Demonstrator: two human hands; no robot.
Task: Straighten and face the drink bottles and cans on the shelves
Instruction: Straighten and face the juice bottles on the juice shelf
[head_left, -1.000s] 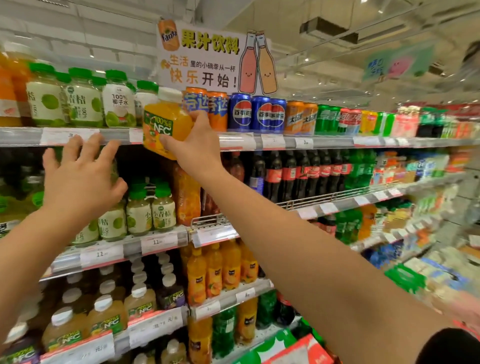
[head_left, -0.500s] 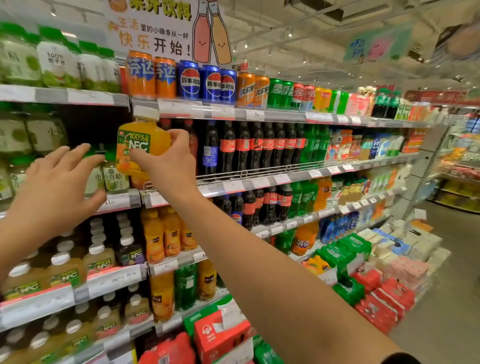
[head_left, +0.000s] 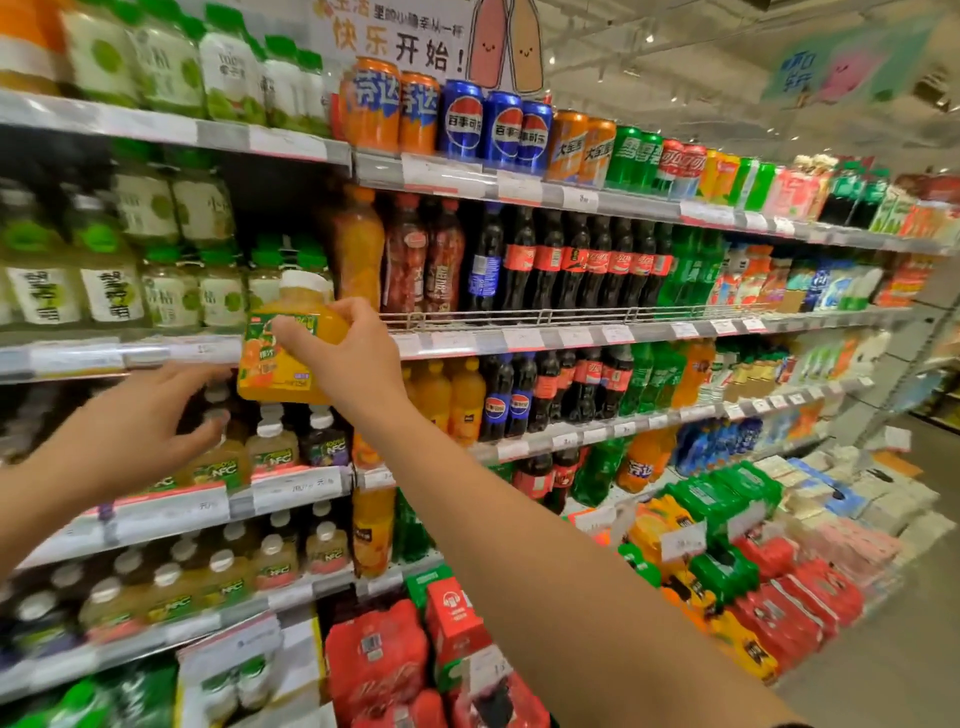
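The right hand (head_left: 345, 353) grips the orange juice bottle (head_left: 283, 353) by its shoulder and side, in the air in front of the shelves, just above the row of small NFC bottles (head_left: 270, 447). It looks full, so it is likely heavy, and its smooth plastic may slip; holding the wide middle seems safest. The left hand (head_left: 140, 431) is open, fingers reaching among the white caps and holding nothing. Every bottle nearby looks full and capped.
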